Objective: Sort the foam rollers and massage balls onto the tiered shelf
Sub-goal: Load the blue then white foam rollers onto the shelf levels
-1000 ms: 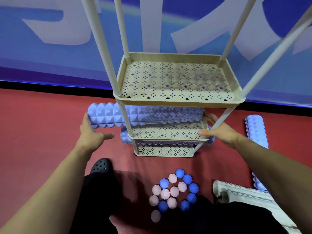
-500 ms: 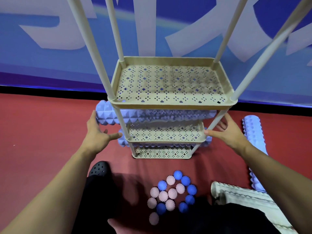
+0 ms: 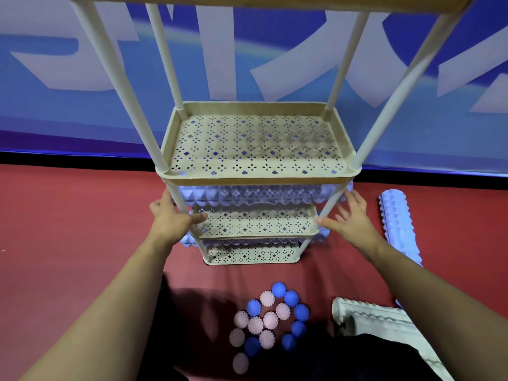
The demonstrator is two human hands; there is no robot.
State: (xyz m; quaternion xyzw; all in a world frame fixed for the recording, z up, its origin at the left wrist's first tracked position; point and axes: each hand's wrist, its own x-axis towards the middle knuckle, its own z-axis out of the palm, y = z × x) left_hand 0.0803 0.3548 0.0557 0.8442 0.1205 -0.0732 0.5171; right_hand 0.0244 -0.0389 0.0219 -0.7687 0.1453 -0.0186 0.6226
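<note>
Since the earlier frames the periwinkle foam roller has slid rightward into the beige tiered shelf, and now lies across the tier under the shelf's upper perforated tray, its ends just past the front posts; both hands have closed in on those posts. At the shelf's left front post, the left hand has straight fingers by the roller's left end and the thumb across the post, gripping nothing. Below that tier a second roller pokes out on the lowest level. On the red floor in front of the shelf lie pink and blue massage balls. At the right front post, the right hand is spread wide, fingers near the roller's right end. Right of the shelf lie a blue roller and, nearer, a white roller.
</note>
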